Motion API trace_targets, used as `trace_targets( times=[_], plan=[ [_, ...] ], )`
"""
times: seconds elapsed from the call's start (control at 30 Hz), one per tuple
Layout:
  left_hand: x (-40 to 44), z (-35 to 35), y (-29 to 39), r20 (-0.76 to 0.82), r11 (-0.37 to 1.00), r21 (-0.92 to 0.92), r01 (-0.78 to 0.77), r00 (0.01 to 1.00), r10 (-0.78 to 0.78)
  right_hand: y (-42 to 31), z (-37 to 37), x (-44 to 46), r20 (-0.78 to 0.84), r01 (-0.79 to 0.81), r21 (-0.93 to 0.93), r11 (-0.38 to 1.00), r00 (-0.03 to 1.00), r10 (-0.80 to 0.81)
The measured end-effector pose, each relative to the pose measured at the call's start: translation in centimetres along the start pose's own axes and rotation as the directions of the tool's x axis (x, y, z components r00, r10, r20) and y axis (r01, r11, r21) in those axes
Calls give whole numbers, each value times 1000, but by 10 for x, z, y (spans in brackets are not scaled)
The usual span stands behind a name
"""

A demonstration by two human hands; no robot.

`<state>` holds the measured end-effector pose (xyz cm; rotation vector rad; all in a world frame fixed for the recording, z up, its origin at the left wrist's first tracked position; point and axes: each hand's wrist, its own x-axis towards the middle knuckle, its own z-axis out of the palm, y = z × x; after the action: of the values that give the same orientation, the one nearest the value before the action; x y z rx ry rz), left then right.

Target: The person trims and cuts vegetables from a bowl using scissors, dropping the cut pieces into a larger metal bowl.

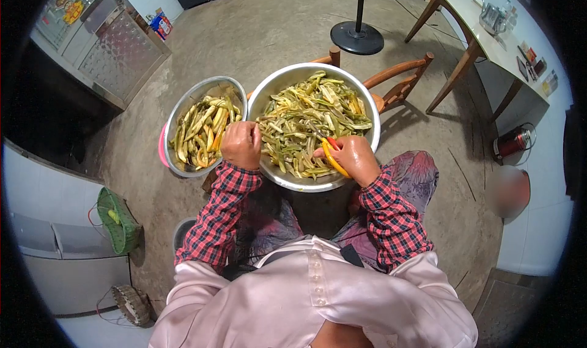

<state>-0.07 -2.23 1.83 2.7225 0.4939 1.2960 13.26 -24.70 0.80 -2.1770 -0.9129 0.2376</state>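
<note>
My right hand (354, 159) grips scissors (330, 155) with yellow-orange and red handles, over the front right part of a large metal basin (375, 128). Their blades point down and left into a heap of cut green-yellow vegetable strips (312, 100). At that basin's left rim, my left hand (241, 145) is closed in a fist with its back turned up; what its fingers hold is hidden. Beside it on the left stands a smaller metal basin (177, 112) with longer, whole-looking yellow-green vegetable pieces (208, 125). Both hands look wet.
Behind the large basin is a wooden chair (400, 85). Farther back are a black round stand base (357, 38) and, right, a table (468, 11) with a kettle (492, 19). A pink basin edge (163, 146) shows under the smaller basin. A green basket (117, 219) stands left.
</note>
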Motion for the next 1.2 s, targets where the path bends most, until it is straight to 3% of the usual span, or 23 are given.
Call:
trace_targets(
  times=[0.07, 0.27, 0.4, 0.5, 0.6, 0.73, 0.8, 0.87, 1.0, 1.1, 1.13, 1.2],
  plan=[
    [1, -9, -6, -32, 1000, 5, -9, 999, 9, 12, 5, 1, -16, 9, -50, 999, 1000, -9],
    [-9, -48, -34, -28, 997, 44, 59, 998, -57, 11, -5, 1, 42, -165, -240, 957, 983, 180],
    [-29, -79, -46, -5, 989, 103, 109, 994, -109, 3, -15, -3, -50, -167, -261, 951, 986, 159],
    [-57, -96, -58, 14, 969, 104, 223, 974, -226, 1, -17, -3, -134, -113, -284, 952, 988, 77],
    [-86, -107, -68, 26, 961, 134, 242, 969, -248, 2, -13, -1, -199, -26, -256, 966, 980, -26],
    [-124, -108, -75, 100, 937, 148, 317, 938, -333, -9, -12, 0, -212, -28, -210, 977, 977, -18],
    [-140, -106, -78, 154, 938, 171, 300, 933, -326, -7, -7, 1, -258, 24, -195, 980, 963, -75],
    [-155, -103, -81, 186, 943, 176, 283, 931, -314, -12, -9, 1, -224, -9, -162, 987, 974, -28],
    [-192, -95, -97, 298, 911, 254, 325, 870, -393, -11, -8, 1, -194, -34, -154, 987, 981, 4],
    [-204, -93, -105, 453, 869, 364, 335, 751, -480, -12, -6, 1, -184, -35, -159, 987, 983, 6],
    [-204, -94, -106, 526, 839, 454, 300, 670, -524, -11, -5, 1, -183, -36, -162, 986, 983, 6],
    [-199, -94, -110, 433, 879, 379, 289, 785, -444, -12, -6, 2, -169, -43, -175, 984, 985, 13]
  ],
)
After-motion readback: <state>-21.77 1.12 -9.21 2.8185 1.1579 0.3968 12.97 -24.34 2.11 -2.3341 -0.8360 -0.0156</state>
